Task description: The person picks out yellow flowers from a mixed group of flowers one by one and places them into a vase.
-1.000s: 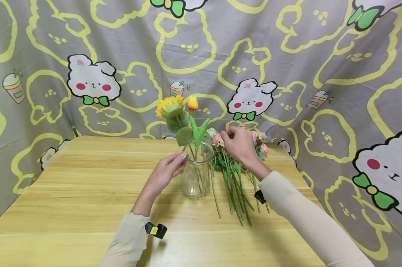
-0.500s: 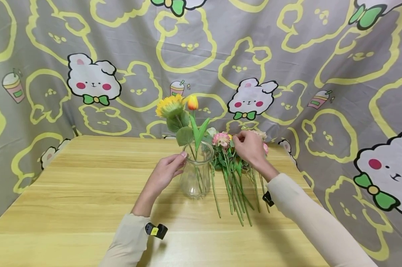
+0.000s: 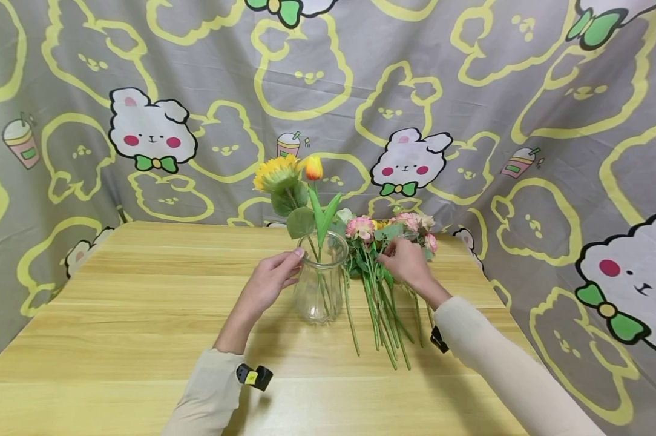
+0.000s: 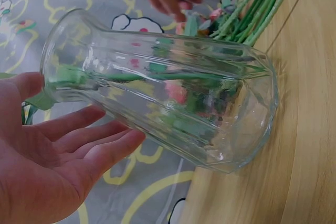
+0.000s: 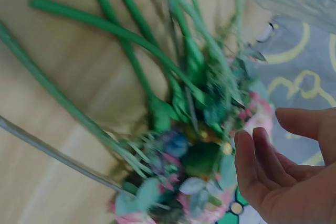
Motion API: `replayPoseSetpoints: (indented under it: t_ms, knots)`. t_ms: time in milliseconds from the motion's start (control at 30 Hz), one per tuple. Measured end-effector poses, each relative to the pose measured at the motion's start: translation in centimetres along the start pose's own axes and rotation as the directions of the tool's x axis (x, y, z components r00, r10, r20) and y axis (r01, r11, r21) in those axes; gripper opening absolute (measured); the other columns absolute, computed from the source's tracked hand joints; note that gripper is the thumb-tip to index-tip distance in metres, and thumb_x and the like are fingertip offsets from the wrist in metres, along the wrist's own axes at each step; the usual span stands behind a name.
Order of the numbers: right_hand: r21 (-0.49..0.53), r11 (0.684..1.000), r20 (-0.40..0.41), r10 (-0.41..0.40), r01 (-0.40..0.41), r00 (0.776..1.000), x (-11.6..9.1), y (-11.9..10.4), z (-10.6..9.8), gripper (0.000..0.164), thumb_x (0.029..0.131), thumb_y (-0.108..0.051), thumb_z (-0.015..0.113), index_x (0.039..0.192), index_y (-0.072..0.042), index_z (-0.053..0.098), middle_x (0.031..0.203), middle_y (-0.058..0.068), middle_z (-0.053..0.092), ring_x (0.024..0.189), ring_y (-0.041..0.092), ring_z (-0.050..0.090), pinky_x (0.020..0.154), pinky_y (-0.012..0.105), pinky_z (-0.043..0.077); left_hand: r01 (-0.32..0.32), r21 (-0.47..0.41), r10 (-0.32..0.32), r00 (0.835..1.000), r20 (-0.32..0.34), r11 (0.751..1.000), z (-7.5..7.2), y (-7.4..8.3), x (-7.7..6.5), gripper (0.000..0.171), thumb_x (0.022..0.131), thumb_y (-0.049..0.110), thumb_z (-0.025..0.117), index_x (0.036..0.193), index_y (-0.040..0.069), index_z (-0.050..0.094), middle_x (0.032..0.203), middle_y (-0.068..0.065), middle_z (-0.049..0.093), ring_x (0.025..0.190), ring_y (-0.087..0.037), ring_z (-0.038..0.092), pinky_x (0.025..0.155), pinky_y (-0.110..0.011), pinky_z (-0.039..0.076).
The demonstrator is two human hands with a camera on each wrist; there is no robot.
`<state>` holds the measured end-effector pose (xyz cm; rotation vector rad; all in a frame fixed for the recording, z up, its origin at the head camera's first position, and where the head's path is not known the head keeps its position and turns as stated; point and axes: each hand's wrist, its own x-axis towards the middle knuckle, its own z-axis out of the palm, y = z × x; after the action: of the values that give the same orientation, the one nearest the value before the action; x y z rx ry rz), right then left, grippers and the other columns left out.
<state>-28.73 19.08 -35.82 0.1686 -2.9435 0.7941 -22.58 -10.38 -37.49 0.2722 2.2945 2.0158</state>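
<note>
A clear glass vase (image 3: 318,297) stands upright on the table with a sunflower (image 3: 278,174) and a red-yellow tulip (image 3: 314,168) in it. My left hand (image 3: 273,275) is at the vase's left side, thumb at the rim and fingers extended along the neck; the left wrist view shows these fingers (image 4: 113,145) nearly straight against the glass. To the right lies a heap of artificial flowers, with a pink flower (image 3: 359,227) and green stems (image 3: 385,321). My right hand (image 3: 406,261) hovers over this heap. In the right wrist view its fingers (image 5: 247,169) curl loosely, with a gap to the thumb.
Stems of the heap point toward the near side of the wooden table (image 3: 159,315), just right of the vase. A patterned grey curtain (image 3: 224,79) hangs behind the table and along both sides.
My right hand has moved right and then toward me over the heap, uncovering pink flowers and leaves behind it. My left hand and the vase have stayed in place.
</note>
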Motion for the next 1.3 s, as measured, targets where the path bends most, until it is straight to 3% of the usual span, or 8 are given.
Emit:
replayPoseSetpoints:
  t_ms: [200, 267, 433, 533, 767, 1300]
  knots:
    - [-0.022, 0.999, 0.063, 0.038, -0.037, 0.997, -0.7, 0.8, 2.2, 0.036, 0.094, -0.027, 0.073, 0.112, 0.004, 0.067, 0.098, 0.020, 0.072, 0.060, 0.018, 0.056, 0.067, 0.039, 0.059, 0.000, 0.004, 0.000, 1.000, 0.002, 1.000, 0.0, -0.1, 0.1, 0.074, 0.100, 0.061, 0.051, 0.143, 0.001, 0.054, 0.147, -0.021, 0.054, 0.137, -0.034, 0.054, 0.107, -0.039, 0.053]
    - [-0.023, 0.999, 0.076, 0.038, -0.037, 0.996, -0.8, 1.0, 2.7, 0.040, 0.095, -0.028, 0.073, 0.115, 0.006, 0.066, 0.094, 0.020, 0.072, 0.058, 0.017, 0.055, 0.068, 0.039, 0.058, 0.001, 0.003, -0.001, 1.000, 0.002, 1.000, 0.0, -0.1, 0.1, 0.074, 0.100, 0.061, 0.051, 0.143, 0.001, 0.054, 0.147, -0.021, 0.054, 0.137, -0.034, 0.054, 0.107, -0.039, 0.054]
    - [-0.015, 0.999, 0.082, 0.030, -0.029, 0.996, -1.0, 1.3, 3.6, 0.045, 0.093, -0.027, 0.074, 0.120, 0.007, 0.064, 0.060, 0.007, 0.059, 0.045, 0.012, 0.042, 0.052, 0.028, 0.045, 0.003, 0.003, -0.003, 1.000, 0.002, 1.000, -0.1, -0.1, 0.2, 0.073, 0.100, 0.062, 0.052, 0.141, 0.001, 0.056, 0.146, -0.020, 0.055, 0.136, -0.034, 0.054, 0.107, -0.039, 0.054]
    - [-0.009, 0.999, 0.089, 0.034, -0.034, 0.995, -1.1, 1.4, 4.1, 0.050, 0.092, -0.026, 0.076, 0.125, 0.008, 0.063, 0.053, 0.002, 0.051, 0.043, 0.010, 0.036, 0.047, 0.024, 0.039, 0.003, 0.009, -0.003, 1.000, 0.006, 1.000, -0.1, -0.2, 0.2, 0.073, 0.100, 0.062, 0.051, 0.140, 0.001, 0.057, 0.146, -0.021, 0.055, 0.137, -0.034, 0.054, 0.107, -0.039, 0.054]
    - [0.012, 0.999, 0.086, 0.040, -0.041, 0.995, -1.4, 1.3, 4.5, 0.048, 0.090, -0.021, 0.078, 0.126, 0.007, 0.064, 0.064, 0.006, 0.062, 0.047, 0.012, 0.041, 0.051, 0.026, 0.041, -0.004, 0.003, 0.004, 1.000, 0.005, 1.000, -0.1, 0.0, 0.1, 0.073, 0.100, 0.061, 0.051, 0.140, 0.001, 0.056, 0.146, -0.021, 0.055, 0.136, -0.034, 0.054, 0.107, -0.038, 0.054]
    - [0.028, 0.997, 0.097, 0.068, -0.071, 0.993, -1.5, 1.1, 4.7, 0.036, 0.092, -0.014, 0.072, 0.121, 0.006, 0.065, 0.061, 0.007, 0.057, 0.043, 0.009, 0.034, 0.043, 0.023, 0.033, -0.010, 0.005, 0.010, 1.000, 0.001, 1.000, -0.1, 0.1, 0.0, 0.071, 0.101, 0.060, 0.051, 0.139, 0.000, 0.057, 0.145, -0.022, 0.055, 0.136, -0.034, 0.055, 0.107, -0.039, 0.054]
